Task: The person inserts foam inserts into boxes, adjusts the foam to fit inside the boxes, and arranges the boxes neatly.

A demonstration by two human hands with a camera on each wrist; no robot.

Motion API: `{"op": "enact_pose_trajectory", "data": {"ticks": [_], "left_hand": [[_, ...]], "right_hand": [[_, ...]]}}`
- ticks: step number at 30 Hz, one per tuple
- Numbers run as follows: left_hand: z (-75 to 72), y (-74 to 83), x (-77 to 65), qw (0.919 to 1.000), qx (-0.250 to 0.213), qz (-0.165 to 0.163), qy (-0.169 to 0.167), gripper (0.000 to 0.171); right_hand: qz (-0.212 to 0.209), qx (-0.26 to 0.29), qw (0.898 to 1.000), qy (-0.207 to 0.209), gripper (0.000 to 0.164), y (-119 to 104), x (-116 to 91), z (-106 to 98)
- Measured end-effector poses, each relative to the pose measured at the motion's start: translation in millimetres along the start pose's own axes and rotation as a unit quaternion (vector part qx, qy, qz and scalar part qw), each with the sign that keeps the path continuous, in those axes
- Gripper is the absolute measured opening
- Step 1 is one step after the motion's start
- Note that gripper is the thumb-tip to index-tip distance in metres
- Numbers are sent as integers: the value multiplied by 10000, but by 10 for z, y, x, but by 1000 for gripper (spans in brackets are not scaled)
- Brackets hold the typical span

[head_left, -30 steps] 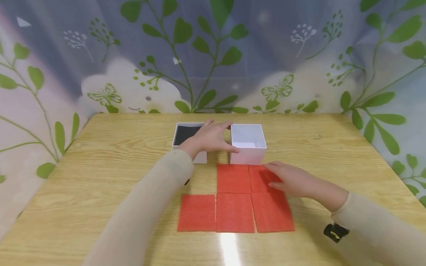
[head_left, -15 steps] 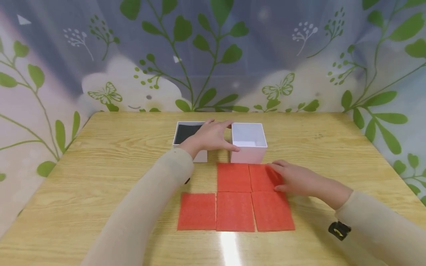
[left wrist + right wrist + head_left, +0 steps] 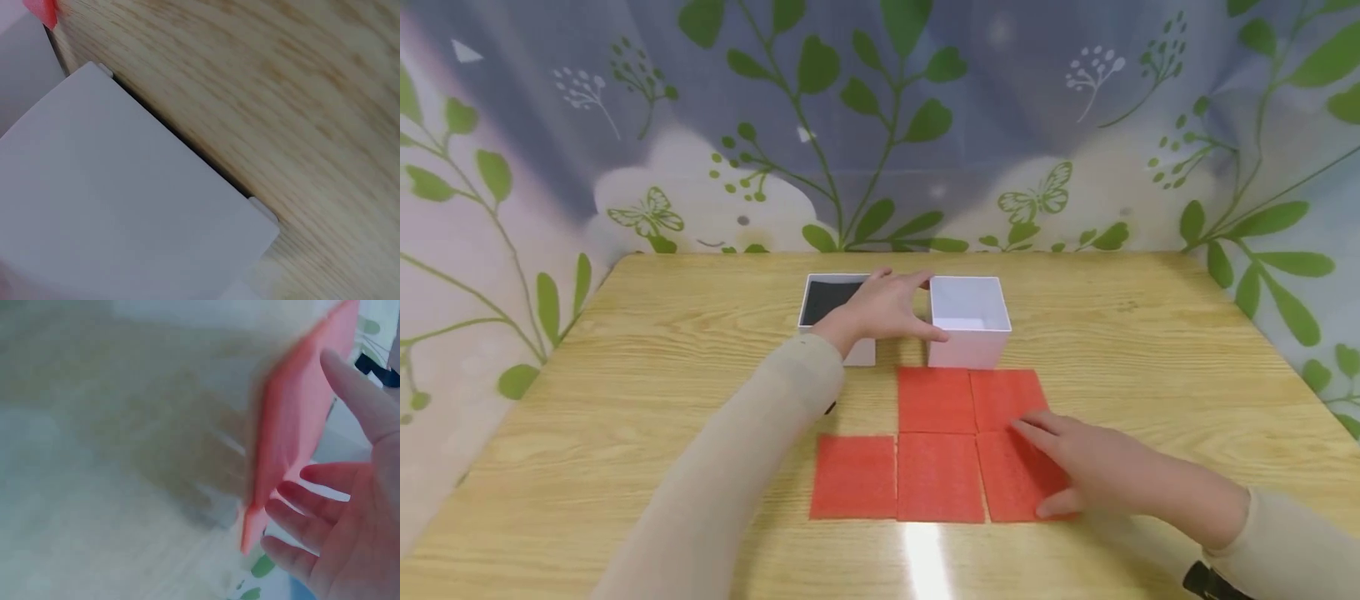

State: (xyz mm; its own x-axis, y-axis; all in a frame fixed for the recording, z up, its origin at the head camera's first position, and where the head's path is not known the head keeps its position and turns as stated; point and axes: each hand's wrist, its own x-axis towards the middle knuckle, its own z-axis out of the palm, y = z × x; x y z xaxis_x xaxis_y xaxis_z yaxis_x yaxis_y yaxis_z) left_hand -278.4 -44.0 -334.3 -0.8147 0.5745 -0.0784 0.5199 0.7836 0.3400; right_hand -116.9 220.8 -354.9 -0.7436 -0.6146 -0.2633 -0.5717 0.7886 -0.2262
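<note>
My left hand [image 3: 891,307] spans the left side of a white box [image 3: 967,348], thumb at its front face and a finger at its back corner. In the left wrist view, a smooth pale box side [image 3: 125,181] fills much of the picture. Several flat red square pieces lie edge to edge on the table, including an upper-left square [image 3: 934,400] and a lower-left square [image 3: 854,477]. Over the lower-right square [image 3: 1011,479] is my right hand [image 3: 1097,467], fingers spread and holding nothing. The right wrist view shows its fingers beside a red square's edge [image 3: 294,419].
A second white box [image 3: 859,353] stands left of the first, with black material [image 3: 827,300] inside, partly hidden by my left hand. A leaf-patterned curtain [image 3: 880,125] rises behind the wooden table [image 3: 647,350]. A black strap [image 3: 1213,582] is at my right sleeve.
My right hand has moved from the upper-right red square towards me, over the lower-right one. The left hand stays at the white box. The head view has shifted slightly.
</note>
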Motion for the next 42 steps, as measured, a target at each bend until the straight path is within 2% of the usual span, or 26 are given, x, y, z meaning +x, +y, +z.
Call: {"op": "enact_pose_trajectory", "data": {"ticks": [4, 11, 18, 28, 36, 42], "left_hand": [[19, 11, 18, 10000, -1, 15, 8, 104], [39, -17, 28, 10000, -3, 10, 30, 104], [101, -59, 30, 10000, -81, -9, -11, 104], [9, -11, 25, 10000, 88, -1, 4, 106], [27, -8, 14, 9999, 124, 45, -49, 106], [21, -6, 7, 9998, 183, -31, -4, 106]], "right_hand": [[54, -72, 9999, -63, 102, -15, -59, 91], [-223, -366, 9987, 277, 93, -17, -49, 145], [-215, -146, 9996, 65, 90, -29, -21, 125], [-375, 124, 9989, -258, 90, -22, -11, -165], [-490, 316, 9982, -157, 88, -5, -42, -326], [-585, 232, 9978, 204, 89, 25, 14, -460]]}}
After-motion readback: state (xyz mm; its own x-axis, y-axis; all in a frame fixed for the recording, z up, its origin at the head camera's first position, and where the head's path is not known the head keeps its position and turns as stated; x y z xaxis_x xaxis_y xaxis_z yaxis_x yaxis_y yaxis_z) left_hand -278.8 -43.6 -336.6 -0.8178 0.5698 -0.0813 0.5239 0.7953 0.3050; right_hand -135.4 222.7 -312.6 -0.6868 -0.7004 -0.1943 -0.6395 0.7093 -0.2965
